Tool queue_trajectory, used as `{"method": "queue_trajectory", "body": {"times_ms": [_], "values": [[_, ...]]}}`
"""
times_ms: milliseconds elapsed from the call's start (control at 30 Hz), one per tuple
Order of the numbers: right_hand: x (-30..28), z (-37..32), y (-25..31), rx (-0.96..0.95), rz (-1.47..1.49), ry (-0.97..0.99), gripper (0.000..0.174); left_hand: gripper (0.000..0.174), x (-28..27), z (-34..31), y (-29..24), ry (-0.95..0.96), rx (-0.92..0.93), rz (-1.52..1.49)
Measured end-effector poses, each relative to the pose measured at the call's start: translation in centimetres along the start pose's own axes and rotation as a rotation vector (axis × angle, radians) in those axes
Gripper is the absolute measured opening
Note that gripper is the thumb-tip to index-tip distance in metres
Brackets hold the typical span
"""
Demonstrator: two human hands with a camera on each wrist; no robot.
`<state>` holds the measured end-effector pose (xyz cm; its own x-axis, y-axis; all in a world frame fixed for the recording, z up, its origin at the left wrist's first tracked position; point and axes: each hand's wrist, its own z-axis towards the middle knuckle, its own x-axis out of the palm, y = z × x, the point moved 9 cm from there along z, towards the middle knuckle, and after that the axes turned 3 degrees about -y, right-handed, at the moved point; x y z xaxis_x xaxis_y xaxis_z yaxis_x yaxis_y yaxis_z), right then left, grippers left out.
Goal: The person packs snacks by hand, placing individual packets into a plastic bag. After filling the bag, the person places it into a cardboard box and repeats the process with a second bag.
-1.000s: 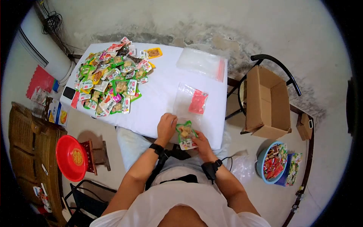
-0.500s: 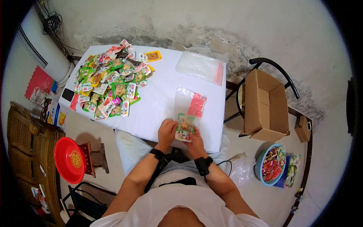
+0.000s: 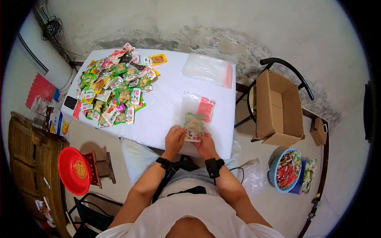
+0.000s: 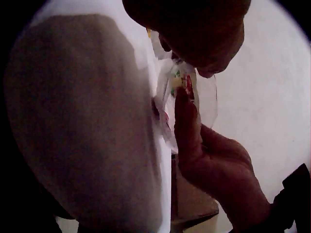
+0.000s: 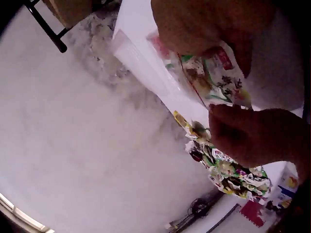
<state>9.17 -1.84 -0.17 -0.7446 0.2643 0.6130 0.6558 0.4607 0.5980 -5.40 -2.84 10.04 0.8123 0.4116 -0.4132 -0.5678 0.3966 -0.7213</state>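
A clear plastic bag [image 3: 189, 99] lies at the near edge of the white-covered table, with a flat red packet [image 3: 206, 107] inside it. Within its near end sits a green-edged snack packet [image 3: 193, 123] with a white label, showing through the film. My left hand [image 3: 174, 139] pinches the bag's mouth at its left edge; in the right wrist view its thumb and finger meet on the film. On the other side, my right hand [image 3: 206, 145] holds the snack packet's label end, the thumb [image 4: 183, 109] lying over it in the left wrist view.
A large heap of snack packets [image 3: 115, 89] covers the table's left part, beside a black phone [image 3: 70, 102]. Flat clear bags [image 3: 206, 69] lie at the back right. Right of the table are a cardboard box [image 3: 265, 119] on a chair and a blue basin [image 3: 274, 180] of packets.
The green-edged snack packet has moved forward from the bag's mouth into the bag, with the right hand following it. The left hand has stayed at the bag's left edge.
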Motion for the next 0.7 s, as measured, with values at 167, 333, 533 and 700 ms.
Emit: {"method": "queue_trajectory", "body": {"times_ms": [167, 333, 533, 700], "values": [[1.1, 2.5, -0.1, -0.042, -0.005, 0.200, 0.049, 0.012, -0.1, -0.1, -0.4, -0.002, 0.019, 0.026], [0.1, 3.7, -1.3, -0.464, -1.430, 0.206, 0.032, 0.012, -0.1, -0.8, -0.1, -0.013, 0.034, 0.029], [-8.6, 9.8, -7.7, 0.124, 0.020, 0.010, 0.017, 0.009, -0.4, -0.8, -0.5, -0.029, 0.029, 0.036], [0.7, 4.3, 0.0, -0.200, -0.300, 0.004, 0.015, 0.008, -0.1, -1.1, 0.0, 0.000, -0.004, 0.025]]}}
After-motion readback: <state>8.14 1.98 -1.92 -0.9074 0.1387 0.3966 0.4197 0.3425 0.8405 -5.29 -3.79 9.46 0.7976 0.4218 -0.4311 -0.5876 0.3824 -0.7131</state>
